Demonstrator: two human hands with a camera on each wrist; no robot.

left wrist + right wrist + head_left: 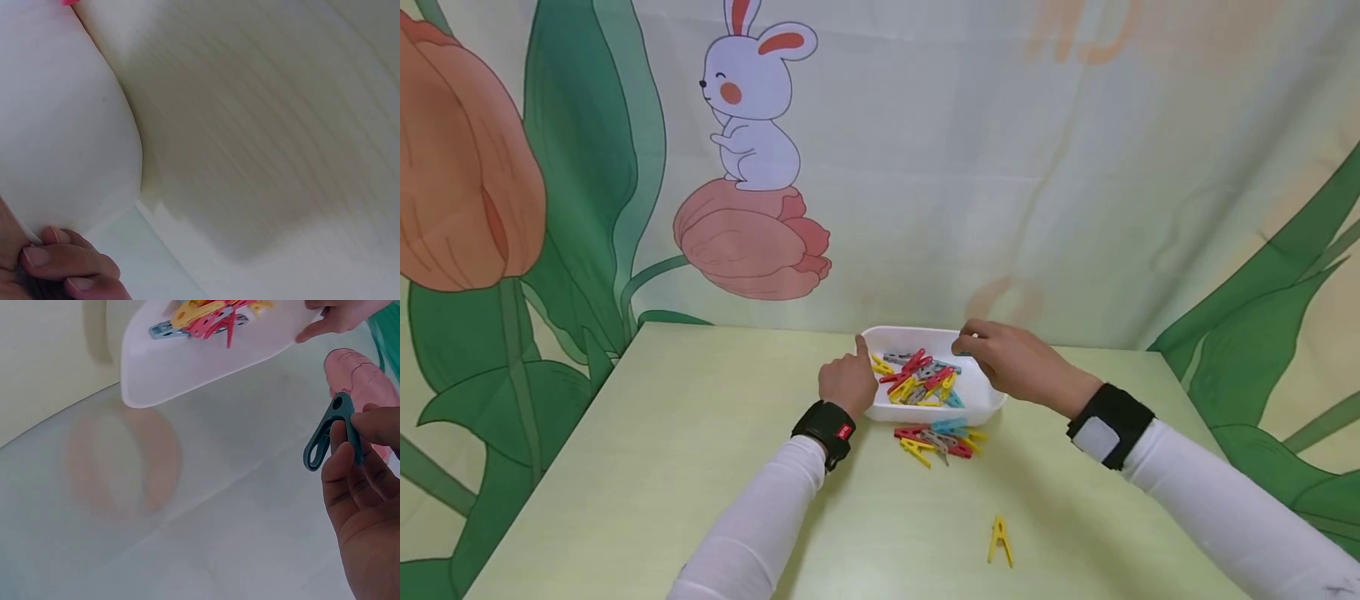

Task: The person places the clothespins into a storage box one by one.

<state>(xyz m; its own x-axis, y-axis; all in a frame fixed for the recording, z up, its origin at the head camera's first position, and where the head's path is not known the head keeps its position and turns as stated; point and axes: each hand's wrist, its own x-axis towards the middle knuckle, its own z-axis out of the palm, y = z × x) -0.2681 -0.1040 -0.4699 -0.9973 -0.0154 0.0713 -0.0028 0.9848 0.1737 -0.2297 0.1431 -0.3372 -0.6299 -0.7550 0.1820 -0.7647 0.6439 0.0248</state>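
Observation:
A white plastic tub [981, 392] stands near the back edge of the table with several clothespins [917, 367] in red, yellow, grey and blue inside. My left hand [848, 385] grips the tub's left end, thumb up at the rim; in the left wrist view its fingers [69, 259] curl against the outer wall. Above the tub's right end is my right hand [1026, 367], pinching a teal clothespin [342, 414] between thumb and fingertips. The right wrist view shows this clothespin held up, apart from the tub.
Against the tub's front side lies a loose pile of clothespins [951, 444] in mixed colours. One yellow clothespin [999, 527] lies alone nearer the front of the pale table [685, 467]. A printed curtain [910, 167] with a rabbit and tulips hangs right behind the table.

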